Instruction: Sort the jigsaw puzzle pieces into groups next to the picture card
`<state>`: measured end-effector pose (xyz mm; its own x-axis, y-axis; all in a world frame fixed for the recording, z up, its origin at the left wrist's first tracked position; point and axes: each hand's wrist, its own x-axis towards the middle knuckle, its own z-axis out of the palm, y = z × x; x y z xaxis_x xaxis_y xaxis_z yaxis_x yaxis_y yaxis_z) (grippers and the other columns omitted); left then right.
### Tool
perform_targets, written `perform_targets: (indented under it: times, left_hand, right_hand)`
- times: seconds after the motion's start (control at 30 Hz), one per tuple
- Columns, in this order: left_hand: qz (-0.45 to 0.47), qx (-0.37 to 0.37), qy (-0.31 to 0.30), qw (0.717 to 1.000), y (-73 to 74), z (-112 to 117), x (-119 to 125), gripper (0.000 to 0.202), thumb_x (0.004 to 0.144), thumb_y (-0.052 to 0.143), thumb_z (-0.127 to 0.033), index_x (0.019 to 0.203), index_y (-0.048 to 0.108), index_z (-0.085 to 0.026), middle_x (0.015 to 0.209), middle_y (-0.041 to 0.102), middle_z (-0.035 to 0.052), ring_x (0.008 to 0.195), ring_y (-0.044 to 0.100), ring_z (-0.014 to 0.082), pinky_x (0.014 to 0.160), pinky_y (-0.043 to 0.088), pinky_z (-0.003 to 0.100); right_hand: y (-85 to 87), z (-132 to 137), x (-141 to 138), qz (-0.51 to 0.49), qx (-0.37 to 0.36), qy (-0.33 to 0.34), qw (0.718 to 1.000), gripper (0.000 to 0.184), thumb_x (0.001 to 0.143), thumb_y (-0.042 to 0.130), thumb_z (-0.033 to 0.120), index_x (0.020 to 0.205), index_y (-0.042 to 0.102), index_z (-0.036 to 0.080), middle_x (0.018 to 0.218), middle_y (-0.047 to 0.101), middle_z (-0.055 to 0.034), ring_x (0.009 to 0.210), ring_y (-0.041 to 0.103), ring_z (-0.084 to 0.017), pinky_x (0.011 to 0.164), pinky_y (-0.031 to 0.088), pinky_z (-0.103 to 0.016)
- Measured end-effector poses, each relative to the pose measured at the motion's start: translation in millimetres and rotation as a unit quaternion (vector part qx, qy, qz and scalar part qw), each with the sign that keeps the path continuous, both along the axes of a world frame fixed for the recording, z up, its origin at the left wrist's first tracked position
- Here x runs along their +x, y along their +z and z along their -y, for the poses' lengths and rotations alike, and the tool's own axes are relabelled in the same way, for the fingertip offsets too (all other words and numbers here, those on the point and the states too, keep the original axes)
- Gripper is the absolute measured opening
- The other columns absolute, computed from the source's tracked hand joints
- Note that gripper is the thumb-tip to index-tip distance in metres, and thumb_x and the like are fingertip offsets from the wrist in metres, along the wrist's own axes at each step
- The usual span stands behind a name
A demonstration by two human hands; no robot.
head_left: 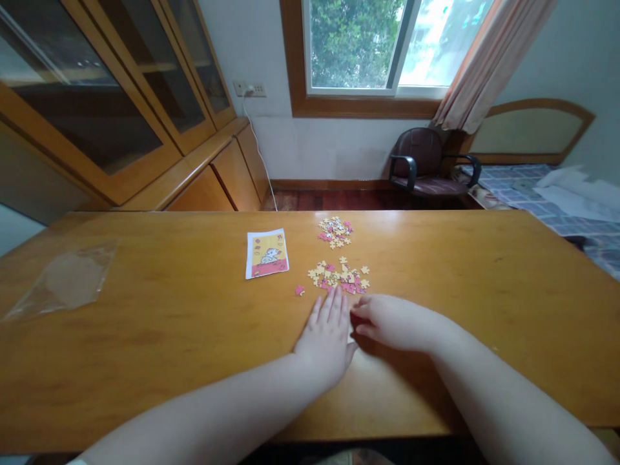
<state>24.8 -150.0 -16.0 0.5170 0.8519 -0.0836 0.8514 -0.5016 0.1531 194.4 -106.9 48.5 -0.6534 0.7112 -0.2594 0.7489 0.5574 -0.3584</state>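
Note:
My left hand [325, 336] lies flat on the table, fingers stretched out, its fingertips at the near edge of a loose pile of yellow and pink jigsaw pieces [339, 276]. Close on its right, my right hand [382, 316] is curled with the fingers bent down; whatever they pinch is hidden. A small white sliver [351, 332] shows between the two hands, mostly covered. One pink jigsaw piece [299, 291] lies apart, left of the pile. Farther back sits a second pile of jigsaw pieces [335, 232].
A picture card [268, 254] with a white duck lies left of the piles. A clear plastic bag [72, 278] rests at the far left of the wooden table [194, 349]. Beyond the table stand a cabinet [194, 155], an armchair [429, 161] and a bed [537, 187].

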Motion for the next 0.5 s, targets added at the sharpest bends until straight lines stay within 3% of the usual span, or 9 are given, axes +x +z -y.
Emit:
perform_targets:
  times: [0.07,0.23,0.5]
  left_hand:
    - [0.01,-0.007,0.013,1.0,-5.8,4,-2,0.078,0.088,0.033,-0.05,0.147,0.013,-0.002,0.154,0.011,0.0204,0.143,0.005,0.0315,0.115,0.016,0.05]
    - [0.018,-0.005,-0.039,0.999,-4.6,-3,-9,0.085,0.085,0.033,-0.062,0.148,0.016,-0.008,0.155,0.007,0.0165,0.143,0.003,0.0307,0.116,0.014,0.05]
    - [-0.029,0.034,0.067,0.997,-14.4,-14,-13,0.092,0.081,0.036,-0.069,0.148,0.016,-0.008,0.154,0.009,0.0226,0.142,0.008,0.0354,0.112,0.015,0.055]
  right_hand:
    - [-0.9,-4,-3,-0.038,-0.03,0.033,0.998,0.02,0.084,0.051,0.023,0.092,0.07,0.021,0.092,0.069,-0.0066,0.078,0.063,-0.017,0.073,0.047,-0.024]
    - [-2.9,-23,1,-0.019,0.058,-0.099,0.993,0.026,0.089,0.043,0.023,0.093,0.069,0.019,0.093,0.067,-0.0085,0.08,0.062,-0.017,0.074,0.044,-0.025]
    - [-2.3,-24,0,-0.025,0.015,-0.034,0.999,0.024,0.089,0.045,0.023,0.095,0.068,0.017,0.094,0.065,-0.0078,0.081,0.059,-0.016,0.074,0.043,-0.023]
